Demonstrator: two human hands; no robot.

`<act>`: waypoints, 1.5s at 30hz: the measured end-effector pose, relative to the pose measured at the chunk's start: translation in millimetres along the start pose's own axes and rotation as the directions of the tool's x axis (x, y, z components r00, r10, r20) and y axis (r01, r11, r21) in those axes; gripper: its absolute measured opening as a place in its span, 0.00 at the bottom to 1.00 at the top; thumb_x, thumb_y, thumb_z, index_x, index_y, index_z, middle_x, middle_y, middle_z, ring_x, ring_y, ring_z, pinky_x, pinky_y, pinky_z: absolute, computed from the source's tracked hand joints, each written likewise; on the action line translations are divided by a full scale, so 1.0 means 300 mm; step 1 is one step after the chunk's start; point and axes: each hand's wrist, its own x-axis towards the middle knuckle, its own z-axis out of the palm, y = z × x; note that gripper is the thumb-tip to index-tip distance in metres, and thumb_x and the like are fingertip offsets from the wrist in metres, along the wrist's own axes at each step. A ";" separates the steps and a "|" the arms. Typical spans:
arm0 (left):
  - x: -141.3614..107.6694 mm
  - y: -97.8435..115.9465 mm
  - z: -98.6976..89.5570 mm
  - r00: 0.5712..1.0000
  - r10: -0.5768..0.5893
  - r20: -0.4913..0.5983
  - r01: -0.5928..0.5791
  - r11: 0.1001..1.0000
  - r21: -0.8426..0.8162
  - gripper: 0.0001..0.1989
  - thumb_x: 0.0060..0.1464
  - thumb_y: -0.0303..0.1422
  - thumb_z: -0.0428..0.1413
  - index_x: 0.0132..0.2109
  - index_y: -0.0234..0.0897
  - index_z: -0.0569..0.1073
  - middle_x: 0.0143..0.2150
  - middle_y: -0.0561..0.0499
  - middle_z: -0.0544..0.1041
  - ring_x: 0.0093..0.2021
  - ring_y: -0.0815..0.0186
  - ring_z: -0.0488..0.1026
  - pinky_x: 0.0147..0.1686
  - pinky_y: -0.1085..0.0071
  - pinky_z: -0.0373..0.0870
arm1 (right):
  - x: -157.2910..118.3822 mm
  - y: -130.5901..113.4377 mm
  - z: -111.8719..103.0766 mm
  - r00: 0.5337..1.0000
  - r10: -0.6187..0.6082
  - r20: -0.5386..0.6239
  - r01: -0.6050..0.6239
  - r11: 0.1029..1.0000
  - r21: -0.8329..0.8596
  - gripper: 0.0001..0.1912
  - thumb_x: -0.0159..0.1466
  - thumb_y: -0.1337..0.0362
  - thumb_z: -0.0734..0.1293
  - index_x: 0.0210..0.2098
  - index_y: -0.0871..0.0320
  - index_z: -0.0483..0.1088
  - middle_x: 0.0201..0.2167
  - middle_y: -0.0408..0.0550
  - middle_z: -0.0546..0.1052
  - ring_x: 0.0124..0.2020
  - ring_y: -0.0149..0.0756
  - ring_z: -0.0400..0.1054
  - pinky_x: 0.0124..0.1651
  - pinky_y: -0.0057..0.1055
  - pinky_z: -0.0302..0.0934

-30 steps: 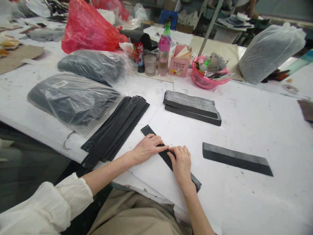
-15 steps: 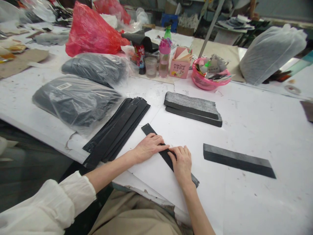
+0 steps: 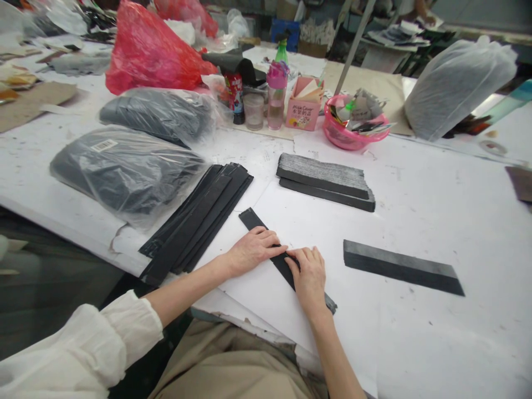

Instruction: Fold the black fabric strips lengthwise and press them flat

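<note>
Fingers on both hands are clamped on the black strip [image 3: 283, 269], at least as far as I can make out from my end of the head feed. Left hand [image 3: 251, 254] lies across it with the fingertips over the far side and one digit stretched along it; right hand [image 3: 310, 277] has thumb and forefinger close together at pretty much the same spot, so the tips nearly meet or just touch, can't tell which. What they do under the edge is hidden from me.

Strip's lying slantwise on the white table [image 3: 432, 343] near the front edge, far end poking out past the left hand, near end showing beside the right wrist. Long pile of black strips [image 3: 199, 221] sits off to the left, grey-topped stack [image 3: 324, 174] beyond the hands, and a smaller dark stack [image 3: 403, 269] over on the right.

My guess on the step: working the strip's edge by hand around its middle, pressing or folding, but too small to be sure. If so, I'd say the next move calls for a light, even pinch along the length, one hand pinning it so it doesn't skid or twist on that smooth-looking surface.
</note>
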 end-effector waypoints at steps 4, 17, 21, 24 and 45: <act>-0.008 -0.001 0.004 1.000 -0.006 0.000 0.006 1.000 -0.011 0.18 0.62 0.29 0.50 0.58 0.43 0.65 0.46 0.49 0.72 0.52 0.63 0.65 0.52 0.63 0.57 | -0.012 0.005 -0.004 1.000 -0.001 -0.002 0.001 1.000 0.001 0.04 0.65 0.63 0.63 0.39 0.54 0.70 0.35 0.44 0.72 0.42 0.40 0.63 0.62 0.45 0.46; 0.008 -0.022 0.018 0.997 -0.056 -0.050 0.053 0.996 -0.072 0.12 0.63 0.31 0.49 0.53 0.39 0.68 0.47 0.50 0.72 0.51 0.64 0.65 0.51 0.65 0.58 | 0.033 -0.023 0.016 0.999 0.027 -0.028 -0.028 0.999 -0.032 0.03 0.64 0.64 0.65 0.38 0.54 0.70 0.35 0.45 0.72 0.42 0.41 0.62 0.60 0.45 0.48; 0.004 -0.016 0.021 0.995 -0.093 -0.033 0.089 0.991 -0.103 0.14 0.62 0.30 0.49 0.54 0.41 0.68 0.46 0.50 0.72 0.51 0.64 0.65 0.51 0.63 0.57 | 0.012 -0.002 0.004 1.000 0.006 -0.012 -0.006 1.000 0.000 0.04 0.66 0.64 0.62 0.38 0.54 0.69 0.35 0.44 0.72 0.41 0.39 0.64 0.61 0.46 0.47; 0.003 -0.015 0.014 0.996 -0.090 -0.024 0.087 0.991 -0.102 0.16 0.61 0.29 0.51 0.56 0.45 0.67 0.46 0.51 0.72 0.51 0.64 0.65 0.51 0.63 0.57 | 0.001 0.008 -0.003 1.000 -0.001 -0.016 0.001 1.000 0.003 0.05 0.67 0.63 0.61 0.38 0.53 0.69 0.34 0.44 0.72 0.41 0.38 0.64 0.61 0.46 0.47; 0.013 0.016 0.038 0.996 -0.056 -0.065 0.050 0.994 -0.093 0.15 0.61 0.30 0.51 0.54 0.47 0.69 0.44 0.50 0.71 0.49 0.63 0.65 0.51 0.62 0.58 | -0.030 0.025 -0.027 1.000 0.015 0.009 -0.015 0.999 0.036 0.05 0.66 0.64 0.61 0.38 0.53 0.69 0.34 0.43 0.72 0.40 0.38 0.64 0.62 0.45 0.46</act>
